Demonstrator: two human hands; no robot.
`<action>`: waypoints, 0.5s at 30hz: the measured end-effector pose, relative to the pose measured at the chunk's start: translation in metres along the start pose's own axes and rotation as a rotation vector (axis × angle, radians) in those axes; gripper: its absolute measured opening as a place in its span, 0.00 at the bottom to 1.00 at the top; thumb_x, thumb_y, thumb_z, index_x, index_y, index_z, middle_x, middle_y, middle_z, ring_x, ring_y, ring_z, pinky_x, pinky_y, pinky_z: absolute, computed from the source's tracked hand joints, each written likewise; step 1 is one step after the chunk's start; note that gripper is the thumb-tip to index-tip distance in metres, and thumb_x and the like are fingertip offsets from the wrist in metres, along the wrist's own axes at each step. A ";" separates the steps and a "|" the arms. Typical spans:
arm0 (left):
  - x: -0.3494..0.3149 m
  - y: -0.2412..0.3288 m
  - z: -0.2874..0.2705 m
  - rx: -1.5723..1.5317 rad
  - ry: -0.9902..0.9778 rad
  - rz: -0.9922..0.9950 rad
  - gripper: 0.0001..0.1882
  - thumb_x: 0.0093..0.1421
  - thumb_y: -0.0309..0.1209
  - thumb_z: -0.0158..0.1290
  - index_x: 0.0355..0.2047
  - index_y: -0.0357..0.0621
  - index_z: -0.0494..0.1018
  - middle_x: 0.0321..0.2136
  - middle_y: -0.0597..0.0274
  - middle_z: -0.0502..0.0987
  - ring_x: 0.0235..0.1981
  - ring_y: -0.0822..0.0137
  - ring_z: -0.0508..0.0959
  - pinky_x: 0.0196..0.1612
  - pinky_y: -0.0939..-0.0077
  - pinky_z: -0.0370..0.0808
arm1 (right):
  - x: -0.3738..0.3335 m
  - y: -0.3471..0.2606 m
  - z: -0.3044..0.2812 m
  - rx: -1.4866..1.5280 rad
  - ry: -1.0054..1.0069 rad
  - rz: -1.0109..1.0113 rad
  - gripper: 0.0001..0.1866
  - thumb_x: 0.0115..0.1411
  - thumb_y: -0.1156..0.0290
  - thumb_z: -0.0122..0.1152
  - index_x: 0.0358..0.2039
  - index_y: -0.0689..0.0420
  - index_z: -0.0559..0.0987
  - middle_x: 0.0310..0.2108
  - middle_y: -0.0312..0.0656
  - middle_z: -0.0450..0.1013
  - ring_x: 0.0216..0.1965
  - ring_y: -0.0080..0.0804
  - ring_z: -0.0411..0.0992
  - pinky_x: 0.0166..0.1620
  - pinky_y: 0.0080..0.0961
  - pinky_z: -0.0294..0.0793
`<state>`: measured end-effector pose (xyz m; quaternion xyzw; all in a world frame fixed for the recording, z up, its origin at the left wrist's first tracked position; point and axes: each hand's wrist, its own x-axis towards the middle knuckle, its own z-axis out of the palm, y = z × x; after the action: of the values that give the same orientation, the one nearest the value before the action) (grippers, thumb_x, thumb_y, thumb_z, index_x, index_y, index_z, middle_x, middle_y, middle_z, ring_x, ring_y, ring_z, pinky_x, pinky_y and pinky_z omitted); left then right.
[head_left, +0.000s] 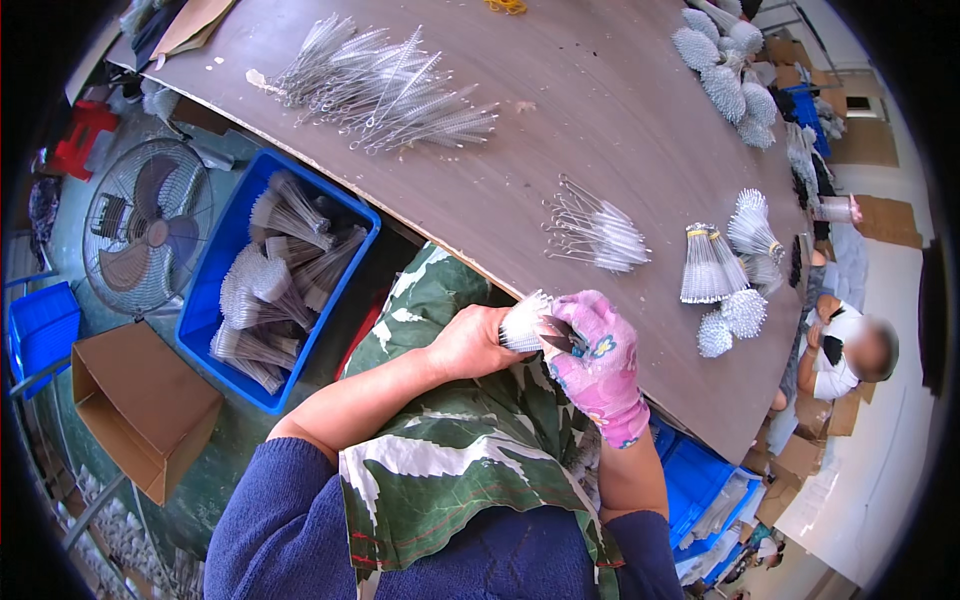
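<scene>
My bare left hand [478, 342] is wrapped round a bundle of small wire brushes [524, 320], whose white bristly ends point up by the table edge. In a pink flowered glove, my right hand [597, 350] is closed on a dark-bladed hand tool [563, 336], scissors or pliers, held against the bundle's right side. Its handles are hidden in the glove. Just beyond my hands lies a small fan of loose wire brushes [602, 235] with looped ends. A larger loose pile of wire brushes [390, 95] is spread farther off at the left.
Tied brush bundles [712, 262] stand and lie at the table's right, with more bundles [725, 85] beyond. A blue crate [190, 325] of bundles sits left, near a floor fan [150, 228] and an open cardboard box [150, 395]. Another person [840, 350] sits at the right.
</scene>
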<state>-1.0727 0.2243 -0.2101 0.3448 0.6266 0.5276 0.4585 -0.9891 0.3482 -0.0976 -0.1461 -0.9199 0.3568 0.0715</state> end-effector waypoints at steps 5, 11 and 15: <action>-0.001 0.008 0.003 0.081 0.030 0.003 0.14 0.47 0.37 0.57 0.33 0.45 0.74 0.27 0.51 0.76 0.32 0.51 0.76 0.36 0.64 0.72 | -0.003 0.014 0.004 0.187 0.026 0.085 0.20 0.35 0.82 0.61 0.34 0.61 0.75 0.31 0.45 0.68 0.32 0.39 0.71 0.37 0.27 0.71; 0.000 0.012 0.002 0.145 0.047 0.012 0.15 0.45 0.34 0.59 0.33 0.42 0.73 0.26 0.50 0.76 0.32 0.50 0.76 0.34 0.67 0.72 | -0.004 0.015 0.008 0.344 0.010 0.167 0.07 0.46 0.81 0.60 0.29 0.61 0.74 0.29 0.38 0.66 0.30 0.26 0.67 0.34 0.20 0.66; 0.005 0.017 -0.003 0.107 0.061 0.034 0.15 0.45 0.34 0.59 0.33 0.42 0.73 0.26 0.50 0.76 0.32 0.51 0.76 0.35 0.68 0.72 | -0.005 0.015 0.011 0.109 0.080 -0.036 0.12 0.48 0.82 0.56 0.35 0.60 0.71 0.32 0.43 0.67 0.33 0.34 0.69 0.37 0.27 0.69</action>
<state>-1.0783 0.2310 -0.1940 0.3632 0.6617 0.5112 0.4110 -0.9838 0.3498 -0.1163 -0.1395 -0.8980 0.3989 0.1225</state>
